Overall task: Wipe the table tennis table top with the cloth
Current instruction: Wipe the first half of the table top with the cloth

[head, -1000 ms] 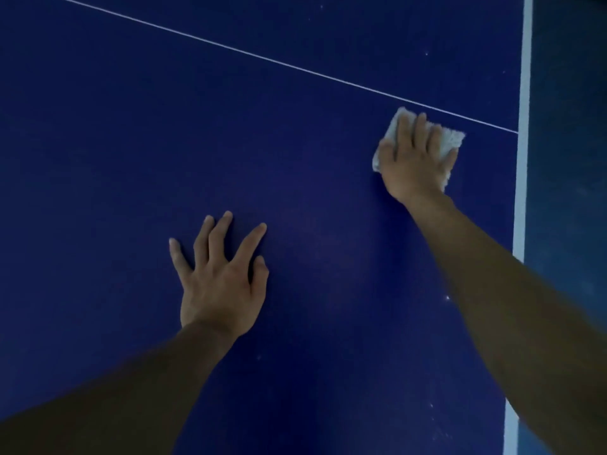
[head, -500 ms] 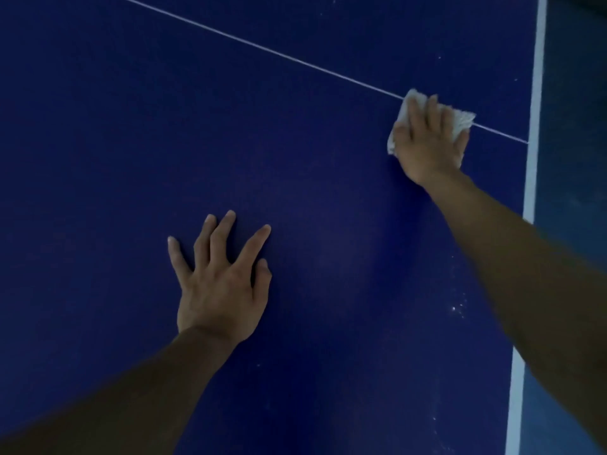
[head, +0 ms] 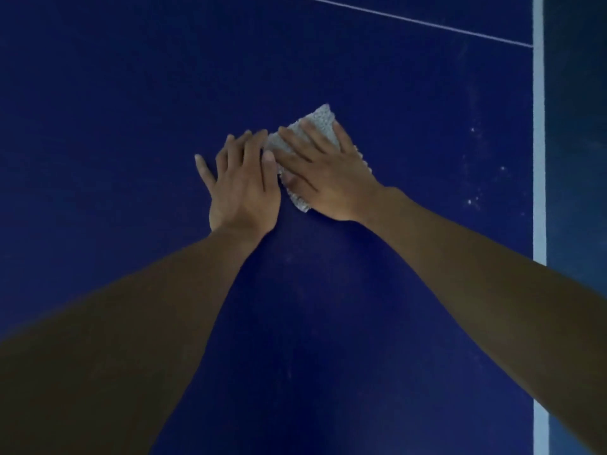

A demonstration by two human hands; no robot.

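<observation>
Dim light, dark teal floor (head: 574,192) (right-hand strip)

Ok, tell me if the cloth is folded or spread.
Folded, it seems: the cloth is a compact pad mostly under the right hand.

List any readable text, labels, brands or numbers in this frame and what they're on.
None readable. The table tennis table top carries only a thin white line and a wide white edge band, no lettering. The cloth under the right hand shows no tag or print.
</observation>
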